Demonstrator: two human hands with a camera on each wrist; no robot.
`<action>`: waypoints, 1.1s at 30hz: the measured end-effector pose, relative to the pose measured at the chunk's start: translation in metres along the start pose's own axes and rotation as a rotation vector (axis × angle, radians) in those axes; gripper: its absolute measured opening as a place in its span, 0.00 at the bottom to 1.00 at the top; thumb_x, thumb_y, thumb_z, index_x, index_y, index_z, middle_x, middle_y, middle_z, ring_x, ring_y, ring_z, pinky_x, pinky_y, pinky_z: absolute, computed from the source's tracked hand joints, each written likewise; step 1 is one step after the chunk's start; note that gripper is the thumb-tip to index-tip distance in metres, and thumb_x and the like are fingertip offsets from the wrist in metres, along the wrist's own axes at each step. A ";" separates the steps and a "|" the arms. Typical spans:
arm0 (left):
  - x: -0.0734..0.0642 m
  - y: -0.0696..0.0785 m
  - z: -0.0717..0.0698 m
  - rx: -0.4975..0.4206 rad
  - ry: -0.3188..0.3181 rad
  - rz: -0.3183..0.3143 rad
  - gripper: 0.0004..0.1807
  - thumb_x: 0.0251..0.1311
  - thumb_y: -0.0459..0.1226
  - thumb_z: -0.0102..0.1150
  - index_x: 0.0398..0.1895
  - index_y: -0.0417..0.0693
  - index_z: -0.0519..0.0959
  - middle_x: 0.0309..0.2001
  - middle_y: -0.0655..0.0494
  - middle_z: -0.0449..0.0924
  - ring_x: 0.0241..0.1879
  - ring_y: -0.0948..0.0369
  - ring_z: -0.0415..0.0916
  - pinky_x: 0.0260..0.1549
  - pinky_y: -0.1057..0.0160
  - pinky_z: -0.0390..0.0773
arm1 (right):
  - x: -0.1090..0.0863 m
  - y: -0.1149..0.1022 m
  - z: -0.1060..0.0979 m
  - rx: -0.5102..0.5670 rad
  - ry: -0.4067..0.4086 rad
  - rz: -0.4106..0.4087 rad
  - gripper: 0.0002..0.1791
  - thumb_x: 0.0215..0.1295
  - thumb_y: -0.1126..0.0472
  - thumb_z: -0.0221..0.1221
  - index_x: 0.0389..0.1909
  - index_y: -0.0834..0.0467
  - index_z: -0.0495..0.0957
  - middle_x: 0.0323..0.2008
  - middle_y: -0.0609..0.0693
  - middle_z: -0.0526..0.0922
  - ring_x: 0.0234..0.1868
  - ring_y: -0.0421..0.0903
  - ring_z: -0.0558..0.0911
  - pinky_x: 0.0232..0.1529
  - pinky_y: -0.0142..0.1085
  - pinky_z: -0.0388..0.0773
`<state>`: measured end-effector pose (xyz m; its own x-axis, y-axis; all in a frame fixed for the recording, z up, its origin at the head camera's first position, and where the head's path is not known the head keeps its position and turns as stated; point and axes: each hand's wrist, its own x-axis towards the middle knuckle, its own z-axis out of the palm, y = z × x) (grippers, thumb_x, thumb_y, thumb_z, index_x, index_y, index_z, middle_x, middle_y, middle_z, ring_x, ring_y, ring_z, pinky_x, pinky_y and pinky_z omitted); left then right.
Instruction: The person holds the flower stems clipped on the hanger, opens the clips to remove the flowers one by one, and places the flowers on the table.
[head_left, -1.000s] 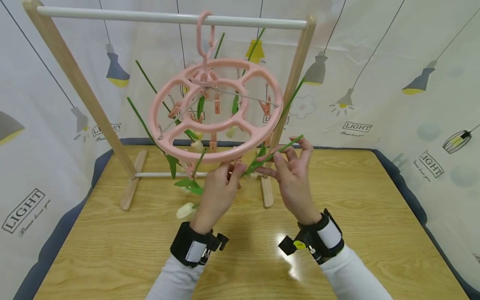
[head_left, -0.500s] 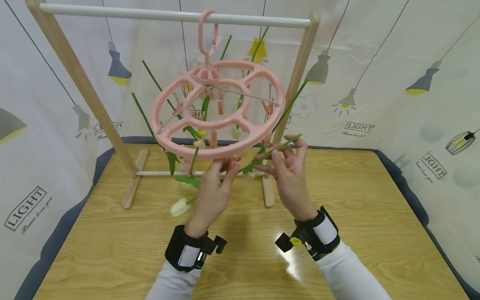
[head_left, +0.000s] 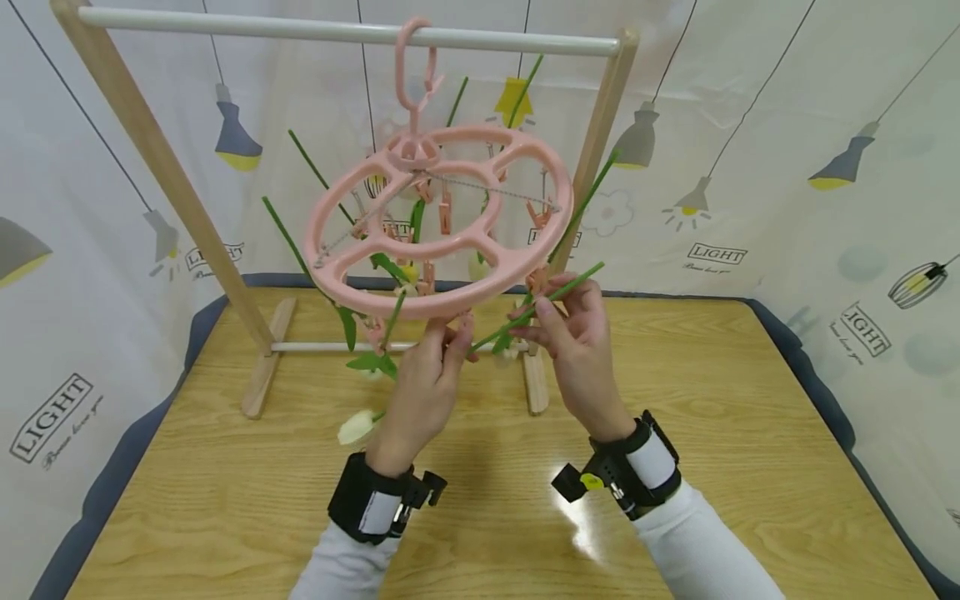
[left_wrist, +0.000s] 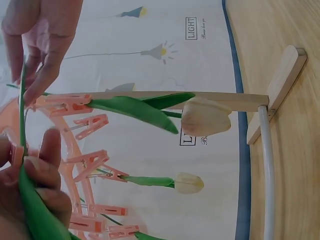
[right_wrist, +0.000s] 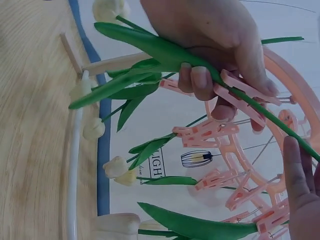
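Two hands were there, one left hand [head_left: 422, 387] and one right hand [head_left: 585, 354], with two black wristbands [head_left: 618, 467] behind them. One green stem [head_left: 577, 282] ran between the hands; with it, at least seven stems showed from the head. Beyond the hands were one pink ring hanger [head_left: 412, 309], two wooden uprights [head_left: 165, 175], two wooden feet [head_left: 262, 375] and two white bars [head_left: 262, 25]. The left wrist view held two whole tulip heads [left_wrist: 206, 117] and at least five pink clips [left_wrist: 110, 210], overlapping. One counter [head_left: 750, 417] lay below the hands.
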<state>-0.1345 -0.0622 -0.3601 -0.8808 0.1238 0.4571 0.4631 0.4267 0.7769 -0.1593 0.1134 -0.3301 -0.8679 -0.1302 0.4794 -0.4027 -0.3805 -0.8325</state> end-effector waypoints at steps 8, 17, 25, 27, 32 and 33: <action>0.000 0.001 0.003 0.031 0.116 -0.011 0.19 0.76 0.40 0.37 0.65 0.47 0.66 0.24 0.45 0.77 0.17 0.58 0.68 0.14 0.65 0.60 | -0.002 0.007 0.005 -0.055 -0.050 -0.055 0.13 0.68 0.79 0.46 0.49 0.64 0.63 0.42 0.48 0.76 0.42 0.44 0.82 0.44 0.32 0.86; 0.003 0.001 0.000 -0.132 0.110 -0.037 0.12 0.71 0.36 0.49 0.46 0.36 0.76 0.38 0.39 0.84 0.31 0.52 0.77 0.30 0.55 0.77 | -0.006 0.012 0.007 -0.069 0.032 -0.055 0.12 0.67 0.78 0.49 0.50 0.71 0.65 0.40 0.48 0.78 0.40 0.44 0.83 0.43 0.33 0.87; 0.002 0.001 0.000 -0.126 0.100 -0.025 0.10 0.72 0.35 0.46 0.44 0.37 0.76 0.27 0.44 0.77 0.22 0.58 0.67 0.21 0.64 0.66 | -0.007 0.014 0.009 -0.055 0.057 -0.072 0.15 0.66 0.80 0.50 0.45 0.59 0.71 0.38 0.47 0.80 0.38 0.43 0.85 0.41 0.32 0.87; 0.002 0.001 0.000 -0.119 0.104 -0.023 0.10 0.72 0.35 0.46 0.44 0.38 0.76 0.26 0.44 0.76 0.22 0.58 0.66 0.22 0.64 0.66 | -0.008 0.015 0.009 -0.058 0.053 -0.077 0.15 0.66 0.80 0.49 0.45 0.59 0.71 0.38 0.46 0.80 0.39 0.43 0.85 0.41 0.33 0.87; 0.002 0.002 -0.001 -0.196 0.136 -0.057 0.11 0.71 0.35 0.49 0.43 0.36 0.78 0.29 0.40 0.80 0.23 0.54 0.69 0.22 0.65 0.67 | -0.007 0.013 0.008 -0.068 0.052 -0.091 0.14 0.66 0.80 0.50 0.45 0.60 0.70 0.39 0.47 0.80 0.38 0.43 0.84 0.41 0.30 0.86; 0.002 0.002 -0.002 -0.225 0.149 -0.072 0.11 0.70 0.35 0.50 0.42 0.36 0.79 0.30 0.39 0.81 0.24 0.54 0.69 0.22 0.66 0.68 | -0.007 0.012 0.007 -0.074 0.056 -0.096 0.13 0.66 0.80 0.50 0.45 0.61 0.70 0.38 0.47 0.80 0.38 0.43 0.84 0.41 0.29 0.86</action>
<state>-0.1351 -0.0630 -0.3574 -0.8958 -0.0398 0.4427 0.4245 0.2182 0.8787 -0.1561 0.1032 -0.3415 -0.8386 -0.0443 0.5430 -0.5030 -0.3196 -0.8030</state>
